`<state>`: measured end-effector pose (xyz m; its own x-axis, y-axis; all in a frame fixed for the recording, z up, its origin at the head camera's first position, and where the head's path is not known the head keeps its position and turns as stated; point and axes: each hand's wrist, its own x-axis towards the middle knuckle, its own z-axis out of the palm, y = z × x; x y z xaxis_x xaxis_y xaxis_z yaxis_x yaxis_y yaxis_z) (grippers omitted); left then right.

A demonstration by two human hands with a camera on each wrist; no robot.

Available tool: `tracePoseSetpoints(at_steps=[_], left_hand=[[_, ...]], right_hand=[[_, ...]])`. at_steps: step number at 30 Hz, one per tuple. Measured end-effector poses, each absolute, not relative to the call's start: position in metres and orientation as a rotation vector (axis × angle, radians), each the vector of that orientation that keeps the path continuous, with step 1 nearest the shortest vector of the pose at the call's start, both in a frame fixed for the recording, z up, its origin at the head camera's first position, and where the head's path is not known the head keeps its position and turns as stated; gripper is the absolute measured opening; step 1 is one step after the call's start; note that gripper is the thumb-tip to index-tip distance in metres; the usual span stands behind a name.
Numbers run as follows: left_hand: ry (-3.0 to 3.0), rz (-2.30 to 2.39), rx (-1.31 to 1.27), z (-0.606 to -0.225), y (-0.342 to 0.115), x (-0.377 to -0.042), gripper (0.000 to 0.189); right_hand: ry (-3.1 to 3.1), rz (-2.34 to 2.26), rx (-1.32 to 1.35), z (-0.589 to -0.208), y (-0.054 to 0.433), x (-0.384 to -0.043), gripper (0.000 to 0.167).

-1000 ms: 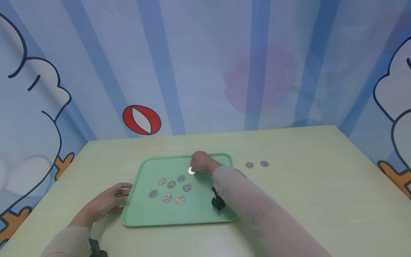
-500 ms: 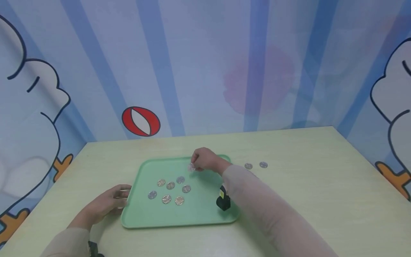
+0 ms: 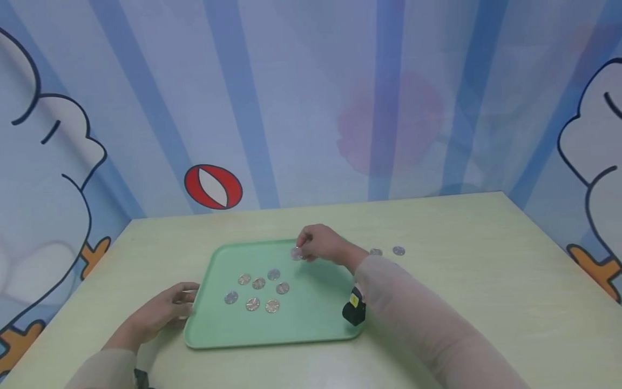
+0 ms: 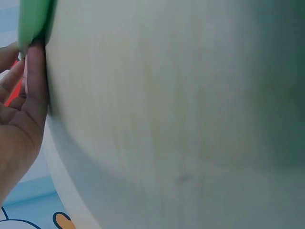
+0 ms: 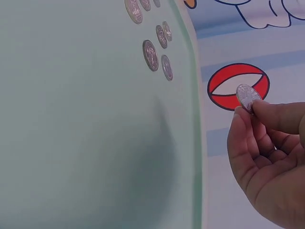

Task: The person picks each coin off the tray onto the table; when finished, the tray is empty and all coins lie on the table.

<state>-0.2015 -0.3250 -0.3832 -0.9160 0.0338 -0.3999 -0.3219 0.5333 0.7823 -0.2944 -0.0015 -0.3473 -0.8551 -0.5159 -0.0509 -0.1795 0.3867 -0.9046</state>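
Observation:
A silver coin (image 5: 247, 97) is pinched between the thumb and fingertips of my right hand (image 3: 323, 243), raised over the far right part of the green tray (image 3: 311, 319). In the right wrist view the coin stands tilted above the thumb tip of the right hand (image 5: 276, 152). Several coins lie flat on the tray, among them one nearest its front (image 3: 272, 306) and one at the left (image 3: 231, 297). My left hand (image 3: 162, 310) rests at the tray's left edge, fingers fairly straight against the rim (image 4: 32, 24).
Two more coins lie on the pale table right of the tray: a left one (image 3: 376, 252), partly behind the right forearm, and a right one (image 3: 399, 250). A striped printed backdrop (image 3: 311, 108) rises behind the table's far edge.
My right hand has lifted a coin off the tray and moved slightly right with it. The left hand stays at the tray's edge, and the other coins have not moved.

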Motion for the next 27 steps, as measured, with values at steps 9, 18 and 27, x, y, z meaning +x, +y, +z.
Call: tracePoseSetpoints(at_steps=[9, 18, 27], left_hand=[[2.396, 1.369, -0.169, -0.383, -0.329, -0.200, 0.053], [2.414, 1.346, -0.175, -0.382, -0.327, -0.200, 0.054], [2.416, 1.337, -0.183, -0.383, -0.327, -0.201, 0.053]], right_hand=[[2.283, -1.508, -0.613, -0.339, 0.019, -0.291, 0.009], [2.263, -1.589, -0.528, -0.339, 0.043, -0.293, 0.010], [2.302, -1.605, -0.488, -0.339, 0.074, -0.293, 0.012]])
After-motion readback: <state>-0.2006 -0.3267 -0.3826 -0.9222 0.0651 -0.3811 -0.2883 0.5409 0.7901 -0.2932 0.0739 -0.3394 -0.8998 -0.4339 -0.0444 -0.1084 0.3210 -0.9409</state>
